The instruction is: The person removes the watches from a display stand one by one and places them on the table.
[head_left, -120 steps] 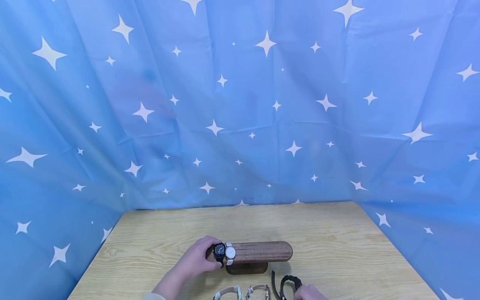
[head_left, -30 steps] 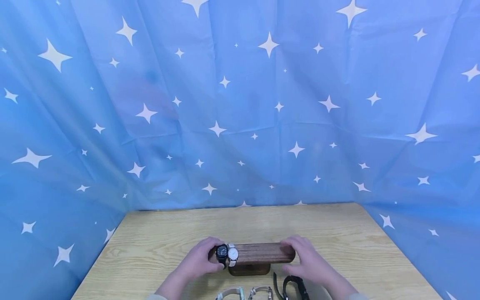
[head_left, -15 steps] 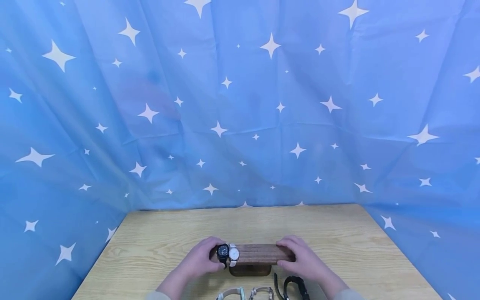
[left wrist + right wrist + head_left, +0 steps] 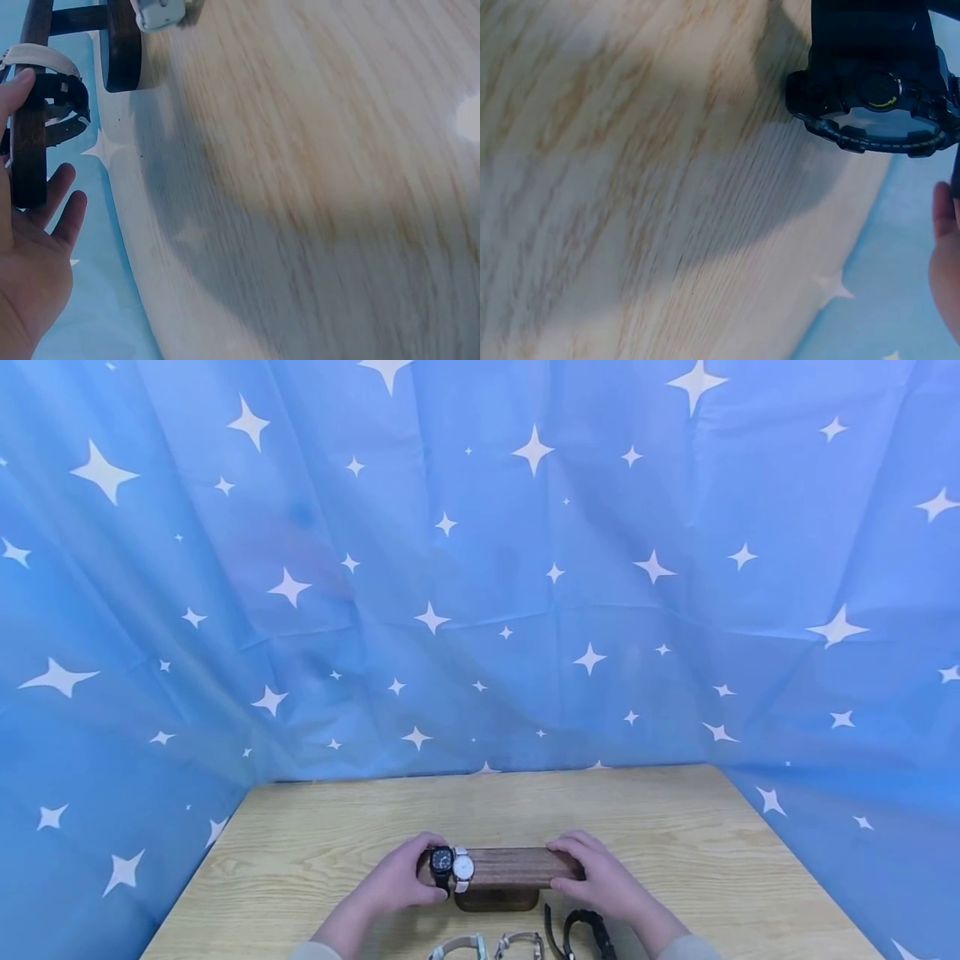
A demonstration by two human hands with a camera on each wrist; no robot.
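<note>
A dark wooden watch stand point(image 4: 517, 867), a rounded bar on a short base, stands on the table. My left hand point(image 4: 393, 878) grips its left end, thumb in front and fingers behind. Round the bar beside that hand sit a black square-faced watch point(image 4: 442, 859) and a white-strapped watch with a round white dial point(image 4: 462, 867). In the left wrist view the thumb presses by the straps at the bar point(image 4: 28, 161). The bar's right end is held by my right hand point(image 4: 603, 878), its thumb at the front edge.
Nearer me lie a watch with a pale blue strap point(image 4: 459, 941), a slim metallic-looking watch point(image 4: 520, 937) and a chunky black watch point(image 4: 592, 927), partly cut off by the frame. Behind the wooden table point(image 4: 337, 810) hangs a blue star-patterned cloth point(image 4: 480, 568).
My right hand has left the chunky black watch near the front and come up to the stand's right end, where its fingers closed round the bar. The left hand keeps its hold.
</note>
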